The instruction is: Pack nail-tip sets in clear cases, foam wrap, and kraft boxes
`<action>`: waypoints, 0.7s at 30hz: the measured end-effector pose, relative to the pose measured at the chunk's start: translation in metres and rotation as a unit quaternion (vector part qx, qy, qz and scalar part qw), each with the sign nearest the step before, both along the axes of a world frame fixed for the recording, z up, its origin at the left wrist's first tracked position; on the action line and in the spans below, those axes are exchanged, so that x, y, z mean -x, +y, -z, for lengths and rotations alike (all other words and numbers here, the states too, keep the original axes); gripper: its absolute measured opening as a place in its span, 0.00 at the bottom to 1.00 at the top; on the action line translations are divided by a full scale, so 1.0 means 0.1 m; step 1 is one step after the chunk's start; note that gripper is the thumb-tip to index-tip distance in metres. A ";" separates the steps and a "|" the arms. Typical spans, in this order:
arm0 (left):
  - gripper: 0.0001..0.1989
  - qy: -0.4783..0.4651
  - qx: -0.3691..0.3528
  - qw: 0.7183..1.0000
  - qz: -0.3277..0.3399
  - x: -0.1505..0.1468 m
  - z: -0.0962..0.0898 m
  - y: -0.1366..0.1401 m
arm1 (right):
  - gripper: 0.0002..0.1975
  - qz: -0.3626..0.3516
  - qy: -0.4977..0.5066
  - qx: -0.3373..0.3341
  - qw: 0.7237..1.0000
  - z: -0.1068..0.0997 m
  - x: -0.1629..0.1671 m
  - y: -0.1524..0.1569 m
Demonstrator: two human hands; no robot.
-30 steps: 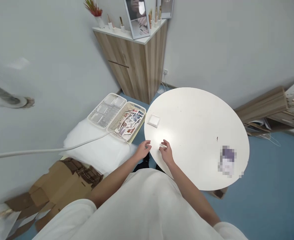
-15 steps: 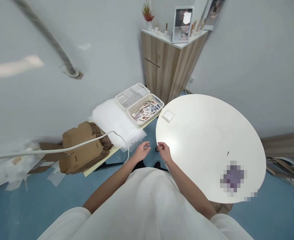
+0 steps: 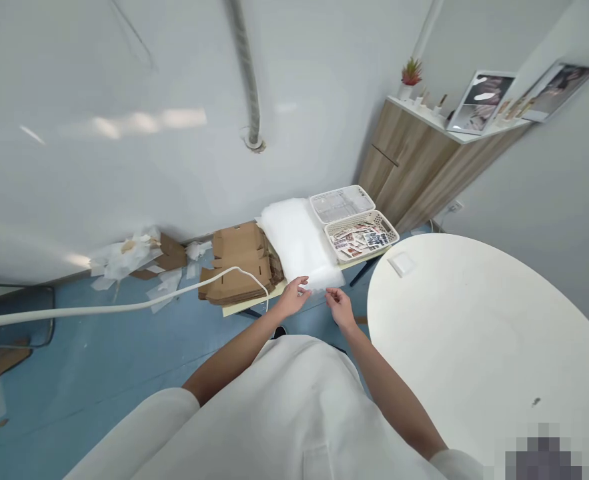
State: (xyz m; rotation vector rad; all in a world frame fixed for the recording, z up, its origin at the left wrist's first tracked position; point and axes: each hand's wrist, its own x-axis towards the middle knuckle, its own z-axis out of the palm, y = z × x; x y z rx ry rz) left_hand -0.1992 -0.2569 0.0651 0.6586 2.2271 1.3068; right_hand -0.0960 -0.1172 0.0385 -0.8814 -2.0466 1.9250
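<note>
Just beyond loosely spread left hand (image 3: 295, 298): white sheets (image 3: 294, 233). Right hand (image 3: 339, 308) curled; cannot tell whether fingertips meet. Sheets look thin, floppy: light edge grip likely best.

1. Walls (image 3: 174, 60): pale grey, glossy; light streaks (image 3: 147, 123) reflected upper left.
2. Ridged pipe (image 3: 245, 67) down the back wall, rough patch at its lower end.
3. Floor (image 3: 109, 360): blue, thin seam lower left.
4. Corner: wood-grain cabinet (image 3: 417, 157), white top; wall socket (image 3: 455, 207) to its right.
5. Round white worktop (image 3: 474, 333) right; low yellow-edged worktop (image 3: 231, 309) along back wall.
</note>
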 end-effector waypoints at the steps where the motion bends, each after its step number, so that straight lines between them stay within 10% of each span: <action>1: 0.21 0.010 0.006 1.000 -0.005 0.09 0.00 -0.11 | 0.19 -0.016 -0.001 -0.006 1.000 -0.01 0.09 -0.08; 9: 0.19 0.123 0.146 0.981 -0.020 0.70 0.17 -0.99 | 0.23 -0.140 -0.072 -0.160 0.975 -0.04 0.77 -0.73; 21: 0.18 0.156 0.315 0.936 0.008 0.88 0.48 -1.62 | 0.22 -0.223 -0.204 -0.422 0.855 -0.09 1.63 -1.09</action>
